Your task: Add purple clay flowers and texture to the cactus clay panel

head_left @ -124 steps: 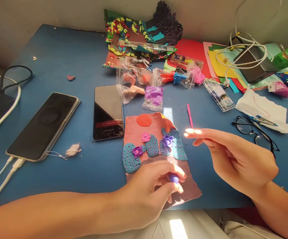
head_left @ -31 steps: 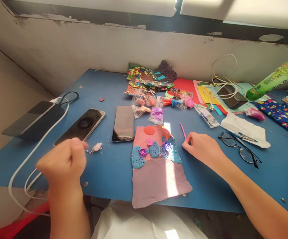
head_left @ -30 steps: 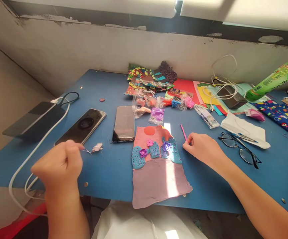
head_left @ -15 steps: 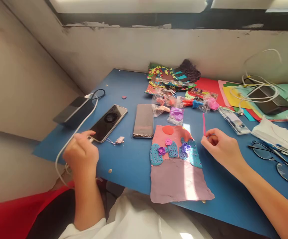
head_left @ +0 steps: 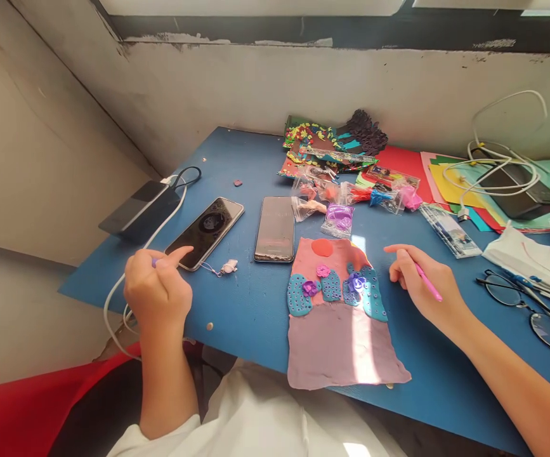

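My left hand [head_left: 158, 282] is closed at the left of the table, index finger stretched out over the near end of a dark phone [head_left: 207, 231]. A small piece of purple clay [head_left: 155, 261] shows between its fingers. Right of the clay picture, my right hand [head_left: 420, 277] holds a thin pink modelling tool [head_left: 427, 282], which slants back over the hand, with the index finger pointing left. The clay picture [head_left: 344, 346] lies flat at the table's front edge. It has a mauve base, a pink sky with an orange disc, dotted blue cactus shapes, and purple and pink flowers.
Another phone [head_left: 275, 228] lies above the picture's left side. Behind are bagged clay pieces [head_left: 339, 219] and finished clay pictures [head_left: 310, 146]. Glasses [head_left: 524, 304], white tissue [head_left: 526, 254], coloured sheets and a cabled black box [head_left: 517, 190] are right. A power bank [head_left: 134, 209] stands left.
The pink tool has swung from pointing up beyond my right fingertips to lying back over the hand. My right index finger has stretched out. The left hand has turned slightly, showing the purple clay.
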`<state>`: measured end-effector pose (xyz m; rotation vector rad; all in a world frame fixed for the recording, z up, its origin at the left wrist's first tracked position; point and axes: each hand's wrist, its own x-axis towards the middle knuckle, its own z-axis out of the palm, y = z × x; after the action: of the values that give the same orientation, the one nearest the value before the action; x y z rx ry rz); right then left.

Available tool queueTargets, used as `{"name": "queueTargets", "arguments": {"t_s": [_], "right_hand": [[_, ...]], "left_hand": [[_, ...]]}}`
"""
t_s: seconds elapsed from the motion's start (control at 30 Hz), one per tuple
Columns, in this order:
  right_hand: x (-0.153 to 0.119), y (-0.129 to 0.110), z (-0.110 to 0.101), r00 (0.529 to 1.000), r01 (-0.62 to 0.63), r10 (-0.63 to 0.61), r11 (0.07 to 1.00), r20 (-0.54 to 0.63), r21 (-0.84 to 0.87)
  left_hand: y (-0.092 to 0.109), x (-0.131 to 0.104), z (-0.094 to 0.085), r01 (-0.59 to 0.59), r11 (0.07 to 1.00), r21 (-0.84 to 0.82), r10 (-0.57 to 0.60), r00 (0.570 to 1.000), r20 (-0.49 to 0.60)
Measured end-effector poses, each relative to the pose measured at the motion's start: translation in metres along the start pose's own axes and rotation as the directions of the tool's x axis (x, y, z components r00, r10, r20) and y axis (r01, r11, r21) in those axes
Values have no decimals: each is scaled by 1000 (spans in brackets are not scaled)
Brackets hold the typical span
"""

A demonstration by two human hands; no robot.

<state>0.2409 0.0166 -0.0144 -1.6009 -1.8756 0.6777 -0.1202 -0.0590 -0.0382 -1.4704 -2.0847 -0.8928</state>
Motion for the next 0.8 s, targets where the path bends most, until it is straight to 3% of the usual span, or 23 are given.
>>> {"name": "queueTargets", "arguments": {"t_s": [0.1,0.53,0.8], "right_hand": [[-1,0,0,999,-31,32,999,13,-23],[-1,5,1,999,-53,52,998,9,32],[0,7,4,994,-15,19,999,-111,36]], "left_hand": [[2,0,6,3,999,-45,-9,992,-125],[-3,2,11,-9,998,-65,-1,988,-156],[4,2,9,190,976,-108,-210,952,-224]]}}
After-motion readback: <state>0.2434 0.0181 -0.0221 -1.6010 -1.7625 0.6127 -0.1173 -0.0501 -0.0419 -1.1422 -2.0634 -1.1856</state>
